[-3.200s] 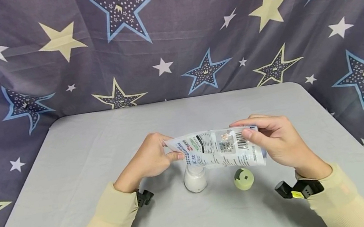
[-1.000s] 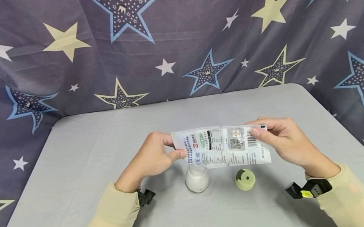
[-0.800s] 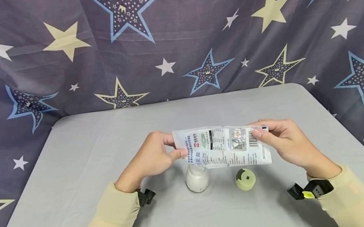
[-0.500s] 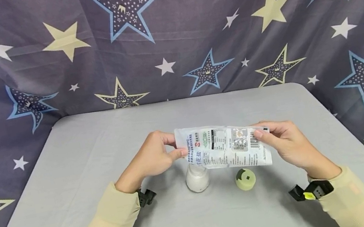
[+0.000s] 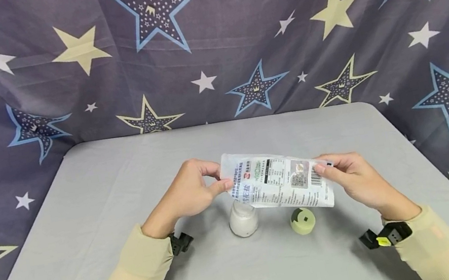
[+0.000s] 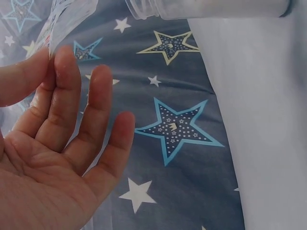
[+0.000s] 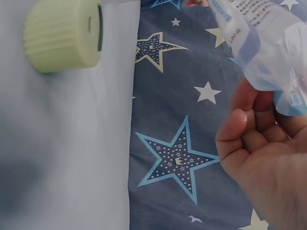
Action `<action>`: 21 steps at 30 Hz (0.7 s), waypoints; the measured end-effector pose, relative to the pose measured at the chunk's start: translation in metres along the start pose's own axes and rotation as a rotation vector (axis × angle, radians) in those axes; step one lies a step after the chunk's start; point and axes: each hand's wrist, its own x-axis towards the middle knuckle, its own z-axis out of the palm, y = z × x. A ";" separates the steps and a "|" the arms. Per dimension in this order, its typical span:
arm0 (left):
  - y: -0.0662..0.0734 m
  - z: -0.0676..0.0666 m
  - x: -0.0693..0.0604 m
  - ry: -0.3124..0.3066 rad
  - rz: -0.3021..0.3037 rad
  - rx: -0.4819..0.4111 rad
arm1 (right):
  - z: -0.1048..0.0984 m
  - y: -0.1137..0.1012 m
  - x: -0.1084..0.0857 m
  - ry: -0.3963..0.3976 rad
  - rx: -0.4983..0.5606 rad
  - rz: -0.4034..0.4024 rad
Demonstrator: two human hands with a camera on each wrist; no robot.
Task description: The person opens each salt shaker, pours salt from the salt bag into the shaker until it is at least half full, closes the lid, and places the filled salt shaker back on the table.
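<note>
A printed plastic salt packet (image 5: 279, 183) hangs above the table between the person's two hands, slanting so that its left end is higher than its right. Its face carries blue lettering, a QR code and a barcode. The left hand (image 5: 195, 192) pinches the packet's left end between thumb and forefinger, while its other fingers are spread and loosely bent. The right hand (image 5: 358, 181) is clamped on the opposite end, thumb on the printed face beside the barcode and fingers behind it.

Below the packet's left part stands a small clear jar (image 5: 244, 221) filled with white contents. The packet hides its mouth in the head view, so whether the two touch cannot be told. To the right of the jar, and apart from it, a pale green cap (image 5: 301, 227) with a ribbed side rests on the table, its top marked by a dark patch and a small square.

Black wrist cameras (image 5: 387, 235) are strapped at the cuffs of the beige sleeves (image 5: 134, 266). The table (image 5: 142, 162) has a light grey surface, and behind it hangs a dark curtain (image 5: 226, 24) patterned with stars.
</note>
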 end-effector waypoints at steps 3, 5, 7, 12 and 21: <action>0.001 0.000 0.000 0.008 0.004 -0.005 | -0.001 0.004 -0.002 -0.021 0.004 0.013; 0.002 0.000 0.000 0.013 0.005 -0.009 | -0.001 0.007 -0.003 -0.033 0.009 0.017; 0.003 0.000 0.000 0.021 0.008 -0.006 | -0.002 0.009 -0.003 -0.051 0.011 0.015; 0.006 -0.001 0.001 0.030 0.014 0.002 | -0.003 0.013 -0.005 -0.089 0.016 0.022; 0.014 -0.003 0.003 0.039 0.058 0.000 | -0.002 0.021 -0.007 -0.189 0.053 -0.019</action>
